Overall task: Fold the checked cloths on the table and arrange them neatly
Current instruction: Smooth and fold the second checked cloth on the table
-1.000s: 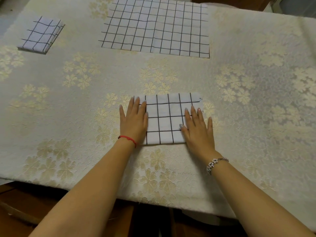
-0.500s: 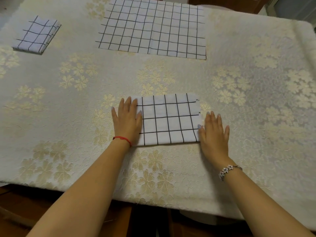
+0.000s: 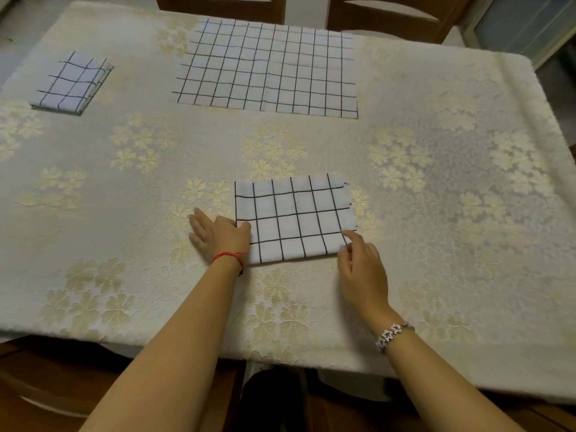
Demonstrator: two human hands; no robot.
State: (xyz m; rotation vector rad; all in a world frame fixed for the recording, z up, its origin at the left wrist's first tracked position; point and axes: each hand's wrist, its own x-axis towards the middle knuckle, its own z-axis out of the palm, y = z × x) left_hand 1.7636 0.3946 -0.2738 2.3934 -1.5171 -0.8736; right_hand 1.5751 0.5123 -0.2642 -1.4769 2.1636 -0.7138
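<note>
Tabletop (image 3: pixel 436 219) under cream floral covering; two wooden chairs (image 3: pixel 218 7) behind. Three checked cloths: small folded cloth (image 3: pixel 73 84) upper left, spread cloth (image 3: pixel 268 68) upper centre, centre cloth (image 3: pixel 294 218) folded. Left hand (image 3: pixel 219 236) flat; right hand (image 3: pixel 363 272) curled at corner, grip unclear.

Matt woven checked cloth (image 3: pixel 296 218) on embossed tablecloth (image 3: pixel 436 213).

No readable text, labels or numbers.

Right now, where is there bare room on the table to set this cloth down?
The widest bare patch is the right side of the table, right of the near cloth and the large spread cloth. Also free: the left stretch nearer than the small folded cloth. Crowded around the near cloth: left hand and right hand at its near corners.
</note>
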